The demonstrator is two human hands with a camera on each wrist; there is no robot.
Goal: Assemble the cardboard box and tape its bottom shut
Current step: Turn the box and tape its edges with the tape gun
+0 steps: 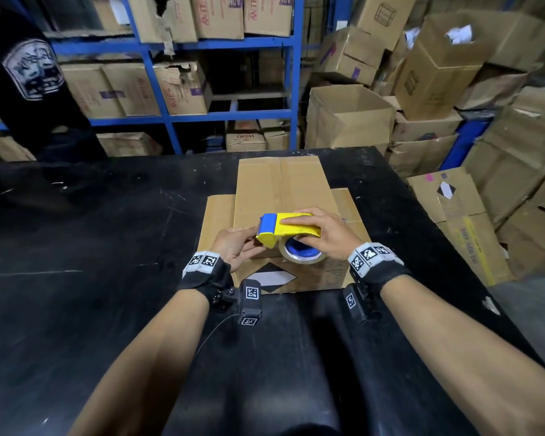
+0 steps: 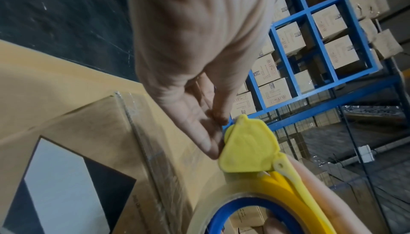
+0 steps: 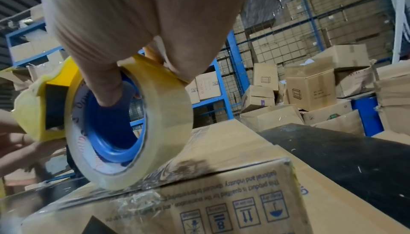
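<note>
A brown cardboard box (image 1: 280, 190) lies on the black table (image 1: 107, 247), flaps spread flat, with clear tape along its near edge (image 3: 133, 201). A yellow and blue tape dispenser (image 1: 291, 229) with a clear tape roll (image 1: 299, 254) is held just above the box's near end. My right hand (image 1: 324, 231) grips it, fingers on top and thumb inside the blue core (image 3: 111, 115). My left hand (image 1: 236, 247) pinches the dispenser's front end (image 2: 246, 148), where the thumb and fingertips (image 2: 210, 148) meet. Whether it holds the tape's loose end is hidden.
A person in a dark shirt (image 1: 29, 73) stands at the back left. Blue shelving (image 1: 170, 118) with cartons runs behind the table. Piled cardboard boxes (image 1: 453, 89) crowd the right side, one open box (image 1: 346, 118) by the table's far edge.
</note>
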